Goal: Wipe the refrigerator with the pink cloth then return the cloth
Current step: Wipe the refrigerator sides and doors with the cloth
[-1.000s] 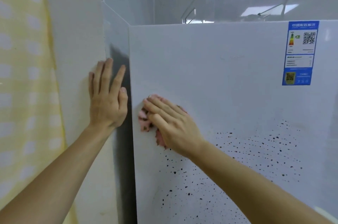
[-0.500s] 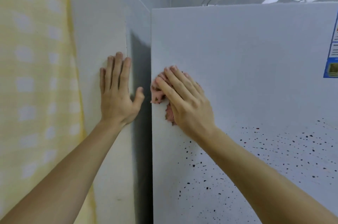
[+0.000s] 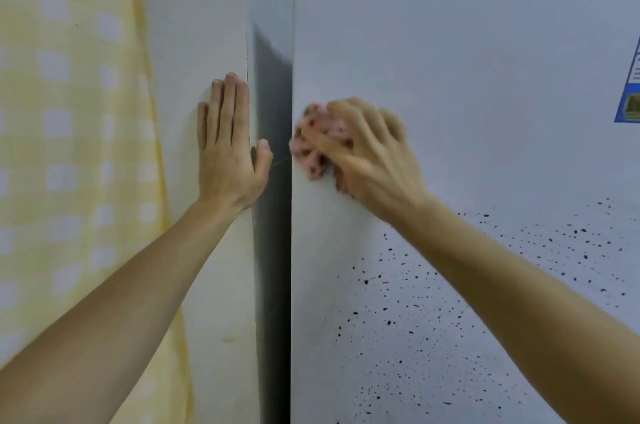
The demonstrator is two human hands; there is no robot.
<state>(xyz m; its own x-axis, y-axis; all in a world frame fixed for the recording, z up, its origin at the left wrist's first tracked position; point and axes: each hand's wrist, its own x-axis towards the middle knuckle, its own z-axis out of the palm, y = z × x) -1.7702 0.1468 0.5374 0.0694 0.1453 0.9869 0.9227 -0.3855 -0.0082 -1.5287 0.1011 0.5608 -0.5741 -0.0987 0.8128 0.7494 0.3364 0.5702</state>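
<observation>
The crumpled pink fabric cloth (image 3: 317, 143), dotted with dark spots, sits at the centre of the frame against the left edge of the white flat-fronted refrigerator (image 3: 450, 77). The right hand (image 3: 374, 153) grips it, fingers curled over the bunched fabric and pressing it to the door; this hand is blurred. The left hand (image 3: 230, 150) lies flat, fingers straight and together, on the white wall panel (image 3: 194, 25) left of the dark gap. Black specks (image 3: 415, 319) scatter across the door's lower right. A blue label (image 3: 628, 98) shows at the right edge, a yellow checked curtain (image 3: 69, 146) at far left.
</observation>
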